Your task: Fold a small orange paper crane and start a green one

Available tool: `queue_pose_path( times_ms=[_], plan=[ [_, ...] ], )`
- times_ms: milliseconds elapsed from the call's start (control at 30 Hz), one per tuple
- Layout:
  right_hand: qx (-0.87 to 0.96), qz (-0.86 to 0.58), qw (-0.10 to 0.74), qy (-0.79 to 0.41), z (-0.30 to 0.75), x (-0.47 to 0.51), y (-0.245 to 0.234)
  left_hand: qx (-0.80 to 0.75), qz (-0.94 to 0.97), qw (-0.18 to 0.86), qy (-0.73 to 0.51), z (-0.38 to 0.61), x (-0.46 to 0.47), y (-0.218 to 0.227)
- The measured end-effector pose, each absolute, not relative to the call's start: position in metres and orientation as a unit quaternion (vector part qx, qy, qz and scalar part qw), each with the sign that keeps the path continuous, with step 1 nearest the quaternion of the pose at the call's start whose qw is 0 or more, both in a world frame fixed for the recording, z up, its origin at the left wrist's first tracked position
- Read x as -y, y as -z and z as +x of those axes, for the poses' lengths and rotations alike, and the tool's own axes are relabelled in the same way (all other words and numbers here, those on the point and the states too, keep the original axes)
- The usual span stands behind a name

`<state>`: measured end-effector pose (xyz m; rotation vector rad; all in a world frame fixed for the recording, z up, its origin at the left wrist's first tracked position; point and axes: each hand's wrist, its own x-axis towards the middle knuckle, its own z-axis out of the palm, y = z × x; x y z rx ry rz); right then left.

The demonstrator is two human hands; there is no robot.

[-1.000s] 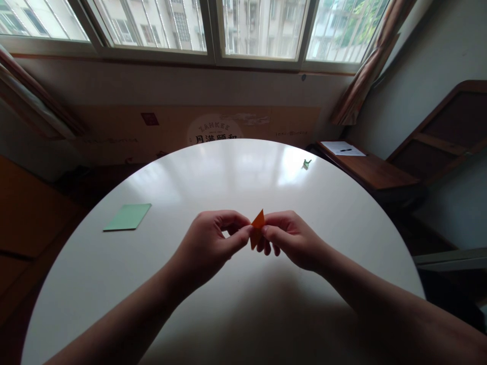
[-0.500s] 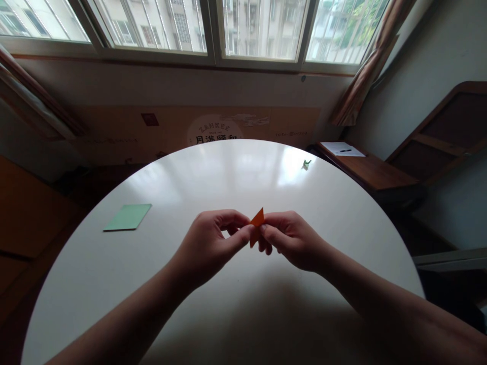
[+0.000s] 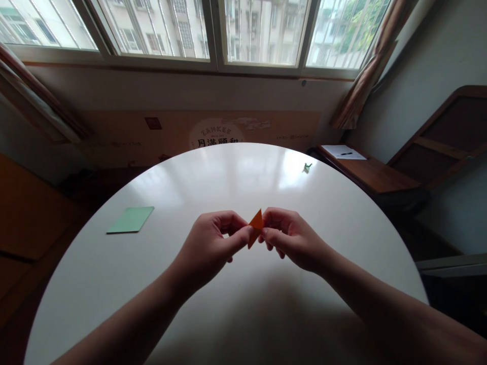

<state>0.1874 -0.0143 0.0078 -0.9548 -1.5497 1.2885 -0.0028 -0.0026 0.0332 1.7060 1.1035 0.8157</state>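
A small folded orange paper (image 3: 256, 223) is held above the round white table (image 3: 213, 299), near its middle. My left hand (image 3: 207, 246) pinches its left side between thumb and forefinger. My right hand (image 3: 291, 238) pinches its right side the same way, its other fingers curled under. The paper shows as a pointed triangle with a tip sticking up between the two hands; its lower part is partly hidden by my fingers.
A pale green sheet of paper (image 3: 131, 220) lies flat on the table's left side. A tiny green folded figure (image 3: 306, 167) stands near the far right edge. A dark wooden side desk (image 3: 371, 172) with a paper and pen is beyond the table, right.
The hands and orange paper stay in almost the same place; my right fingers have shifted slightly on the paper. The view has tilted a little.
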Motion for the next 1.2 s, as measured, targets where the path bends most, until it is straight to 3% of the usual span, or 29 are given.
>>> queue_pose_path(
  times_ms=[233,767,1200],
  plan=[
    [0.603,-0.382,0.458,-0.53,0.185,0.014,-0.005,-0.431,0.727,0.424,-0.325,-0.001,0.005,-0.031],
    [0.625,-0.413,0.443,-0.493,0.185,0.012,-0.002,-0.439,0.666,0.498,-0.341,-0.002,0.001,-0.023],
    [0.652,-0.429,0.427,-0.457,0.183,0.013,-0.002,-0.442,0.716,0.432,-0.324,-0.001,0.002,-0.026]
  ],
)
